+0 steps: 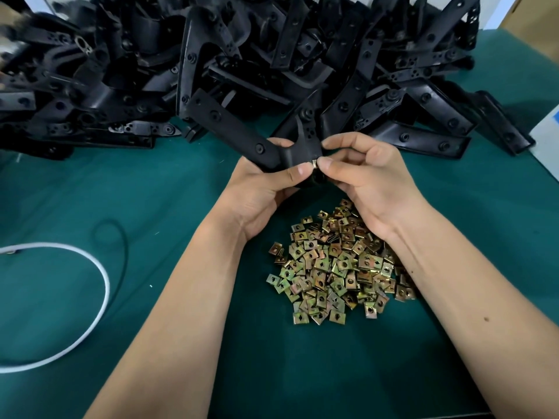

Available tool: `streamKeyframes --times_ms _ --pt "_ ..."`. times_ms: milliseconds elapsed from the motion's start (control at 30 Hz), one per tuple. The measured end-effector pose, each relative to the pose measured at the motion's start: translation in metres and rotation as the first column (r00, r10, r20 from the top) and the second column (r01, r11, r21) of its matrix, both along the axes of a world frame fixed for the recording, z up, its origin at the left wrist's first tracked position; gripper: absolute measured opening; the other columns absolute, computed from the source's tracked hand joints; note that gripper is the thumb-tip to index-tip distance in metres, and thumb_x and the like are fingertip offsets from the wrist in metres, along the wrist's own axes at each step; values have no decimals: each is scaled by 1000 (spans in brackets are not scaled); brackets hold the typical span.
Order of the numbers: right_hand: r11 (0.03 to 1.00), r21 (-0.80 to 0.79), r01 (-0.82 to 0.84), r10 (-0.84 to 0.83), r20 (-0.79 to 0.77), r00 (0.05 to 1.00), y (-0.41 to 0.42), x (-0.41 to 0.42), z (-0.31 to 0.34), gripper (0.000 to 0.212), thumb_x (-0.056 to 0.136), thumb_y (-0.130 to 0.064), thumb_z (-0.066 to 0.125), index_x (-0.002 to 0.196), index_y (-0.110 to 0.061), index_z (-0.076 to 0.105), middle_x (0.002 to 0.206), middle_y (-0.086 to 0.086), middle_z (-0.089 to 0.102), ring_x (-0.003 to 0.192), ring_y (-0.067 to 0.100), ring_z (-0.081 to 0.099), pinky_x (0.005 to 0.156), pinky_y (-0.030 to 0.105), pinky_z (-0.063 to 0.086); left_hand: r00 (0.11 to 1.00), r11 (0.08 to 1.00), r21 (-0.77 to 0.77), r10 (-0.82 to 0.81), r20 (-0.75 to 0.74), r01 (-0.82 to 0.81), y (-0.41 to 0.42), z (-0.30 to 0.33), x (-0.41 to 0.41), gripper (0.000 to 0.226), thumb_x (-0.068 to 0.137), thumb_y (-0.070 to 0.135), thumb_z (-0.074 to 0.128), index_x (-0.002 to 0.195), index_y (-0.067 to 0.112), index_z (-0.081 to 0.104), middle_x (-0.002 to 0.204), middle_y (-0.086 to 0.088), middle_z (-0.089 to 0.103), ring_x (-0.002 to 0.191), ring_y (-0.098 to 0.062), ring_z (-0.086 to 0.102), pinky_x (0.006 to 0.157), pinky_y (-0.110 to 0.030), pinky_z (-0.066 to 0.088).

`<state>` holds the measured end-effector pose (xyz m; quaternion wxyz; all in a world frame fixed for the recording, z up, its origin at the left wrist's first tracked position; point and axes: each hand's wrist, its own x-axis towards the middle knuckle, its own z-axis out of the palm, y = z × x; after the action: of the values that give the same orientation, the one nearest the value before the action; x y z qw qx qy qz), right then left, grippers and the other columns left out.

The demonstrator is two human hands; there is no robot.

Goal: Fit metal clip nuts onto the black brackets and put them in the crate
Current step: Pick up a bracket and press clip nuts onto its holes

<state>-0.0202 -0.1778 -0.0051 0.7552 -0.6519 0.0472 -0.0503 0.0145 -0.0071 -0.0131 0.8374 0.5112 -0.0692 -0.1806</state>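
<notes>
Above the green table, my left hand [263,189] grips a black angled bracket [236,131] from below. Thumb and fingertips of my right hand [366,176] pinch a small brass-coloured clip nut [314,163] against the bracket's near edge. Both thumbs meet at the nut, which is mostly hidden. Below my wrists lies a loose heap of clip nuts [335,267], gold and greenish, each with a hole. No crate is in view.
A big pile of black brackets [211,55] fills the back of the green mat [151,192]. A white strap loop [90,267] and a thin black cord [121,237] lie at the left. A white and blue box [549,137] stands at the right edge.
</notes>
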Motion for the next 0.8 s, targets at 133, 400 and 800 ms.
streamKeyframes --times_ms 133,400,800 --pt "986 -87 143 -133 105 985 5 2 -1 20 81 -2 81 93 -16 73 79 2 73 82 18 68 85 37 54 990 990 -33 136 -28 -137 -15 2 -3 37 80 -10 74 106 13 59 92 -8 75 84 -23 74 74 -35 62" --pt "711 -702 34 192 240 952 17 -11 9 21 85 -24 83 96 -17 67 86 -9 72 84 7 66 81 31 54 900 882 -197 400 -172 -429 1 7 14 39 83 -7 75 109 13 54 96 -8 66 76 -18 71 73 -34 58" --pt "276 -889 -365 584 -146 798 35 -19 14 14 88 -37 79 81 -29 70 89 -14 61 95 8 50 94 37 42 917 883 -269 332 -220 -384 11 2 18 38 86 -10 69 112 13 52 85 -7 70 76 -19 71 74 -36 57"
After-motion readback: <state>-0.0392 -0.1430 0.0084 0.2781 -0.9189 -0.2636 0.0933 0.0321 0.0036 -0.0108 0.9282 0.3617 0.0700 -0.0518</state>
